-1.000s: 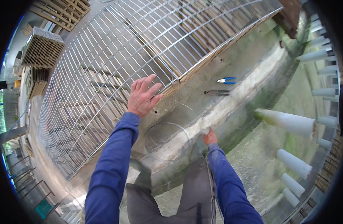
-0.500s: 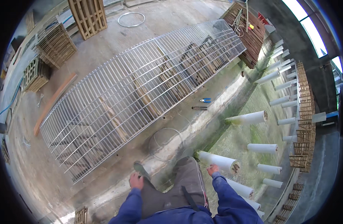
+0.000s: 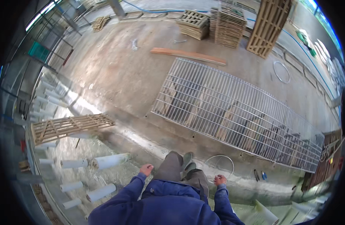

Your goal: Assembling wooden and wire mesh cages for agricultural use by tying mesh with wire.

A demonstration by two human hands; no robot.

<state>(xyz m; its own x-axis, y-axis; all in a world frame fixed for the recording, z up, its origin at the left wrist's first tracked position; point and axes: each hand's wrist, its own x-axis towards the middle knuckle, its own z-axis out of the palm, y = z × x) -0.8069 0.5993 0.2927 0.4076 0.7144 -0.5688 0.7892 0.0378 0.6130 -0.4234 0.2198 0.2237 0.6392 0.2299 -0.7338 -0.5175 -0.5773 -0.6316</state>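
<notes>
My left hand [image 3: 146, 169] hangs beside my left thigh with its fingers curled in and nothing visible in them. On my right side, my right hand [image 3: 219, 180] is also loosely closed; no held thing shows. A wire hoop [image 3: 220, 165] lies on the ground just ahead of the right hand. Farther ahead and to the right a long welded metal grid [image 3: 232, 112] rests over several wooden slatted pieces. Black-handled pliers [image 3: 256, 175] and blue-handled pliers [image 3: 264, 175] lie near the grid's close edge, beyond my reach. Both hands are apart from all of these.
Pale cylindrical posts [image 3: 110, 161] rise from a lower wet floor at left, where a wooden slatted panel [image 3: 73, 127] juts across. A reddish beam [image 3: 187, 55] lies past the grid. Slatted stacks [image 3: 230, 26] and another hoop [image 3: 281, 72] are farther back. A pale ledge [image 3: 142, 142] crosses ahead.
My view has swung left, so the grid, pliers and hoop now appear farther right. The slatted panel has come into view at left. Both hands still hang at my sides.
</notes>
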